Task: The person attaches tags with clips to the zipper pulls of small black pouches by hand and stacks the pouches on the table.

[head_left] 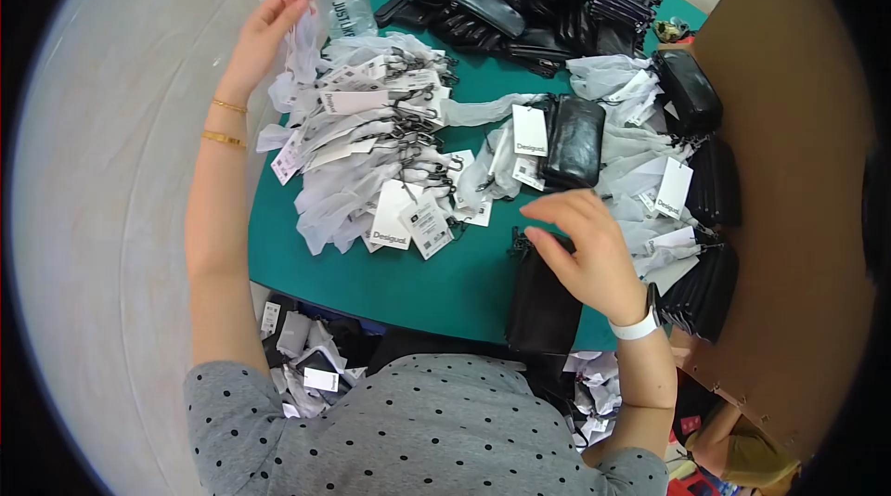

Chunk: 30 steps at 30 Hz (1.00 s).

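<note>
At upper left, the left hand (271, 25) pinches a strap (302, 49) beside a bottle (343, 2); right of centre, the right hand (594, 250) curves open over a wallet (543, 306).

"Desigual." reads clearly on three white tags — the front tag (391, 208) toward the table's (390, 287) near edge, the middle tag (530, 128) midway between its left and right edges, the right tag (674, 182) toward its right edge. The bottle (345, 0) by the far left edge shows "JUST LIK" — its last letter is unclear.
</note>
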Each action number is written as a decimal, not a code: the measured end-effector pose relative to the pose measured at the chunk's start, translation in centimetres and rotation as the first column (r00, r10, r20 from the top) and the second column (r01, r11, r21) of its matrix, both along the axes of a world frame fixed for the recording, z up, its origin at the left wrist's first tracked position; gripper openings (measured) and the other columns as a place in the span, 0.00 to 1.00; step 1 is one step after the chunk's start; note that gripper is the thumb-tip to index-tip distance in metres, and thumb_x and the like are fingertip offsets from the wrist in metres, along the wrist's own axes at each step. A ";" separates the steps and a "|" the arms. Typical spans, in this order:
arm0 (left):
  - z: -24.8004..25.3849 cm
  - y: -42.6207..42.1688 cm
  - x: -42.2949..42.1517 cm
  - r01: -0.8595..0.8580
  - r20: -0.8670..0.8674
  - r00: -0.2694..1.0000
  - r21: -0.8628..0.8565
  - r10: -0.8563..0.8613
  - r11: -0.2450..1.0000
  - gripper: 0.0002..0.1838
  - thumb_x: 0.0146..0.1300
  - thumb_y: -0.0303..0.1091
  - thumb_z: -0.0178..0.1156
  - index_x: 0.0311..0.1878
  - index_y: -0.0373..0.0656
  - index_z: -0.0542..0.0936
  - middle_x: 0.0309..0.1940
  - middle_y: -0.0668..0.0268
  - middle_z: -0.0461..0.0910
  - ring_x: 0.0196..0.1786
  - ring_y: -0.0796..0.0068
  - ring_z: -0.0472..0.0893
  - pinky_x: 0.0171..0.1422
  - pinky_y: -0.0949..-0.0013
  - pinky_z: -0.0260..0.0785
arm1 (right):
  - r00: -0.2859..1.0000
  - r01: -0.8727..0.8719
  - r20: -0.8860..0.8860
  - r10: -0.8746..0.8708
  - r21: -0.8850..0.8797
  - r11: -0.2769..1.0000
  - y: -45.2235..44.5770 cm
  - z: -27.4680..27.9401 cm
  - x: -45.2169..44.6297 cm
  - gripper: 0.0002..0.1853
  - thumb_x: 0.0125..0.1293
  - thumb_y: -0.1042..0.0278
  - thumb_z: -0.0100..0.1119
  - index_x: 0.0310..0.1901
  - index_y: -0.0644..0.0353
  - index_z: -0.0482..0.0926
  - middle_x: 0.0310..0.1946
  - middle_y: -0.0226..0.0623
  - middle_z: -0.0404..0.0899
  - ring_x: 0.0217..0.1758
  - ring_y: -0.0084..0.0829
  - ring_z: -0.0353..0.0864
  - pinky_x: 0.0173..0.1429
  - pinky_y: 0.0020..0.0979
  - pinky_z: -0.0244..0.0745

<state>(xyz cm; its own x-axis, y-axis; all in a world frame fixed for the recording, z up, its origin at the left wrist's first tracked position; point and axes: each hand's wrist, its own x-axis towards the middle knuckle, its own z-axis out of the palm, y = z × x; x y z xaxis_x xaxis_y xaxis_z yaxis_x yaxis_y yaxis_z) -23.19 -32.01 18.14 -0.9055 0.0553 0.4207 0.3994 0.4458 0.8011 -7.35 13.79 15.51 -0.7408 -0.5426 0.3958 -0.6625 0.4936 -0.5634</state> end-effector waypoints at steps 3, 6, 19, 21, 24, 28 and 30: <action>5.9 3.4 4.1 -0.011 -0.120 0.993 0.029 0.015 1.000 0.11 0.77 0.38 0.56 0.52 0.41 0.81 0.45 0.72 0.84 0.50 0.86 0.77 0.60 0.76 0.67 | 0.999 -0.046 -0.019 0.045 -0.084 0.995 -2.5 1.8 -1.3 0.11 0.62 0.75 0.67 0.47 0.62 0.84 0.44 0.41 0.85 0.49 0.43 0.82 0.53 0.37 0.76; 8.3 8.1 8.6 0.145 -0.101 0.987 0.214 -0.126 0.966 0.11 0.76 0.36 0.56 0.52 0.41 0.81 0.46 0.70 0.84 0.49 0.85 0.78 0.57 0.76 0.70 | 0.992 -0.122 -0.064 0.107 -0.343 0.932 -5.5 3.3 -2.4 0.16 0.67 0.70 0.65 0.55 0.62 0.81 0.45 0.42 0.85 0.48 0.40 0.83 0.53 0.34 0.76; -1.2 19.0 17.7 0.266 0.262 0.837 0.575 -0.481 0.774 0.10 0.68 0.25 0.60 0.51 0.37 0.80 0.41 0.69 0.80 0.42 0.81 0.79 0.53 0.73 0.74 | 0.646 0.033 0.709 0.282 -0.395 0.918 -4.3 3.8 -0.2 0.13 0.71 0.66 0.64 0.49 0.67 0.84 0.31 0.22 0.79 0.32 0.11 0.72 0.37 0.20 0.70; -1.9 18.6 18.1 0.303 0.331 0.756 0.588 -0.565 0.750 0.13 0.67 0.23 0.59 0.54 0.39 0.77 0.36 0.73 0.77 0.42 0.82 0.78 0.55 0.72 0.75 | 0.646 0.014 0.713 0.273 -0.368 0.930 -2.9 4.1 -0.3 0.12 0.70 0.67 0.64 0.47 0.67 0.83 0.32 0.22 0.80 0.33 0.11 0.72 0.37 0.20 0.70; -2.9 18.1 18.0 0.381 0.243 0.740 0.618 -0.627 0.688 0.13 0.68 0.22 0.57 0.55 0.41 0.76 0.32 0.75 0.71 0.40 0.85 0.75 0.50 0.78 0.70 | 0.853 -0.067 0.494 0.166 -0.213 0.975 -1.8 4.4 -0.3 0.10 0.65 0.67 0.66 0.42 0.65 0.83 0.27 0.29 0.80 0.29 0.16 0.75 0.34 0.22 0.71; -1.4 18.3 18.2 0.383 0.143 0.859 0.459 -0.492 0.801 0.13 0.65 0.20 0.57 0.52 0.42 0.76 0.34 0.74 0.74 0.37 0.84 0.74 0.48 0.75 0.69 | 0.815 -0.007 0.578 0.040 -0.059 0.998 -1.7 5.9 0.3 0.09 0.61 0.68 0.68 0.39 0.64 0.83 0.24 0.33 0.78 0.24 0.25 0.77 0.33 0.26 0.73; -1.0 19.3 18.6 0.359 0.037 0.921 0.300 -0.387 0.884 0.13 0.65 0.21 0.57 0.52 0.42 0.76 0.34 0.74 0.74 0.37 0.83 0.74 0.47 0.74 0.69 | 0.997 -0.014 0.082 0.012 0.032 0.999 -2.1 5.0 0.6 0.08 0.58 0.73 0.69 0.39 0.62 0.83 0.28 0.32 0.82 0.25 0.28 0.80 0.30 0.29 0.71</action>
